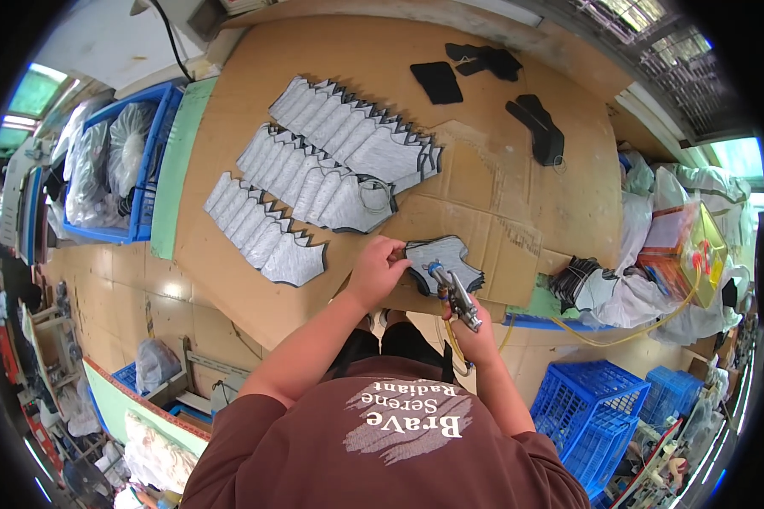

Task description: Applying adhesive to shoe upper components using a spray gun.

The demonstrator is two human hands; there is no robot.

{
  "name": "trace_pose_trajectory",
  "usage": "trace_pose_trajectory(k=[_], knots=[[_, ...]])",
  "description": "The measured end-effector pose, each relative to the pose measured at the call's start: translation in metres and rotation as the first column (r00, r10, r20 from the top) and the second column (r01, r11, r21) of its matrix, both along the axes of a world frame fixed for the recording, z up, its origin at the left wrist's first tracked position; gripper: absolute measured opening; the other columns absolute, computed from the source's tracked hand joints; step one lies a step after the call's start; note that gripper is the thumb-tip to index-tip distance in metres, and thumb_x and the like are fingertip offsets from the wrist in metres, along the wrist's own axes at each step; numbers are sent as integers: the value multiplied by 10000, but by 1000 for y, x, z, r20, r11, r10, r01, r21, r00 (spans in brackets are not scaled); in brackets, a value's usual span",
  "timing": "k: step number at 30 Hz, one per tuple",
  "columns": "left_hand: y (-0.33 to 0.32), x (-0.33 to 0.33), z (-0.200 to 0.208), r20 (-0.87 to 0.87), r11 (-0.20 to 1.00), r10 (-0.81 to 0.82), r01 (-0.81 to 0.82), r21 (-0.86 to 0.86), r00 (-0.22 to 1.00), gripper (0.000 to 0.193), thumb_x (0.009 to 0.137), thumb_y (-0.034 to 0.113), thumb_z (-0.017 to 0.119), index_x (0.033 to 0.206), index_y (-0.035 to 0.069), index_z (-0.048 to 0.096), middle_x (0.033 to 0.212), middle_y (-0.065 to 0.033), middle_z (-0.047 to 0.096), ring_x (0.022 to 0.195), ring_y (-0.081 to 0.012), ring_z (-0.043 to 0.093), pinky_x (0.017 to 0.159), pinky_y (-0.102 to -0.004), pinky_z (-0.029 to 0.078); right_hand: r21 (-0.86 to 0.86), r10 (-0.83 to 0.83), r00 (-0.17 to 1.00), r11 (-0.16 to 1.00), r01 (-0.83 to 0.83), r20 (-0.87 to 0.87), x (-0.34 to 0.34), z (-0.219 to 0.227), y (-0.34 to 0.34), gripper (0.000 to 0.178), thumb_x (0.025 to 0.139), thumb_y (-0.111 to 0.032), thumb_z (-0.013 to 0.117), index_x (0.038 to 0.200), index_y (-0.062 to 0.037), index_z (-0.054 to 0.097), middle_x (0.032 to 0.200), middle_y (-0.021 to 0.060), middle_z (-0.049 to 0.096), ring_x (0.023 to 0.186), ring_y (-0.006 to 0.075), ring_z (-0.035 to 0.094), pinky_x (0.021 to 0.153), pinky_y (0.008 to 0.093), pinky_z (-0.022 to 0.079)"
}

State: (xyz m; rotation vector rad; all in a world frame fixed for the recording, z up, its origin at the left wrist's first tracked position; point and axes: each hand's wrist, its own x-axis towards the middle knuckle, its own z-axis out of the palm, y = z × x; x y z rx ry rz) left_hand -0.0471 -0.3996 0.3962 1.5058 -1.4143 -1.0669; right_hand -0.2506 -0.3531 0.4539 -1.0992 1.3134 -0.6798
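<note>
The left hand (380, 270) pinches the grey piece (443, 250) by its edge! The right hand (474, 335) grips a metal spray gun (458, 300) right over it.

Shiny metal shows on the spray gun (462, 307) in the right hand (479, 339). By the left hand (377, 271), the grey piece (444, 252) looks like matt cloth. Beyond both hands, the sheet (560, 208) is dull, creased cardboard. Rightward of them, the crate (579, 392) looks smooth plastic.

Grey rows (318, 188) are crowding the left; past the held piece (441, 250), cardboard (484, 182) is leaving passage toward black pieces (539, 129).
</note>
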Motion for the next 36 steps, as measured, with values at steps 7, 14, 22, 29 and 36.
trace_pose_trajectory(k=[7,14,22,29,36], knots=[[-2,-5,-9,32,999,1,-2,32,999,222,675,54,704,858,-8,596,814,-108,566,703,-203,570,624,-290,467,19,-85,995,996,86,-45,-15,-4,1,221,718,45,449,907,-14,547,746,9,531,699,96,477,661,242,401],[-3,-2,-14,218,970,40,15,-244,975,129,699,66,680,781,8,598,726,-112,568,673,-227,567,583,-315,442,21,-145,988,989,146,-53,-20,-4,3,274,729,55,448,977,-11,543,809,26,550,771,114,509,731,253,411],[32,58,-1,-82,925,308,-278,259,948,71,750,40,625,791,0,583,735,-88,602,672,-152,588,623,-265,464,23,-38,999,999,39,-37,-16,-3,3,451,633,91,385,1048,-1,536,946,70,598,961,181,543,882,284,379],[97,156,-20,54,720,609,-581,380,791,93,805,29,580,890,-6,600,761,-42,608,662,-101,564,621,-233,468,63,50,999,997,-49,-11,-10,-3,-2,453,617,89,393,1037,4,537,1005,86,583,1006,189,528,912,286,355],[92,157,-19,369,784,539,-611,108,757,117,776,18,591,888,-15,593,801,-88,589,717,-178,572,657,-265,466,83,47,999,995,-46,-8,-6,0,-4,424,626,77,400,1017,2,546,988,83,583,993,174,525,897,274,359]])
